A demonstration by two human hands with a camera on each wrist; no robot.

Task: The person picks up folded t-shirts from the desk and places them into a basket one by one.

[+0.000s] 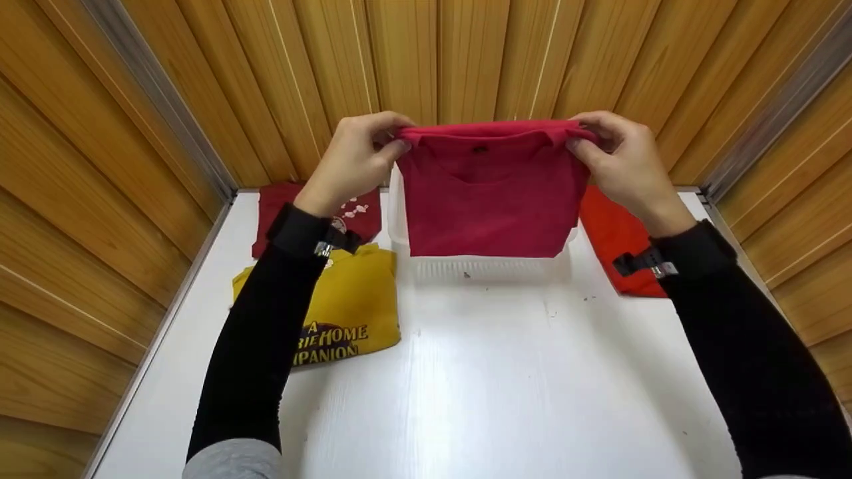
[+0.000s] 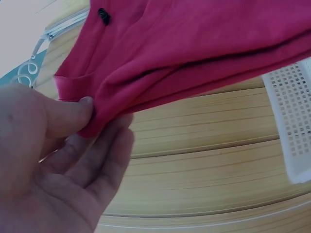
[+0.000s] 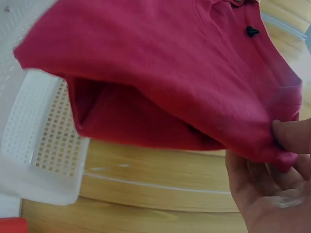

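A folded crimson T-shirt (image 1: 492, 206) hangs in the air, neckline up, above a white perforated plastic basket (image 1: 398, 213). My left hand (image 1: 359, 156) pinches its top left corner between thumb and fingers. At the top right corner, my right hand (image 1: 622, 159) pinches the cloth the same way. The left wrist view shows the left thumb pressing the shirt (image 2: 194, 43) near the collar. In the right wrist view the folded layers of the shirt (image 3: 146, 87) part at the lower edge, with the basket (image 3: 63, 155) behind. Most of the basket is hidden by the shirt.
On the white table (image 1: 492, 386), a yellow printed T-shirt (image 1: 359, 293) lies folded at left. Behind it is a dark red folded shirt (image 1: 279, 206) with a pale print. A bright red folded garment (image 1: 612, 246) lies at right. Wood-look panels (image 1: 466, 60) wall three sides.
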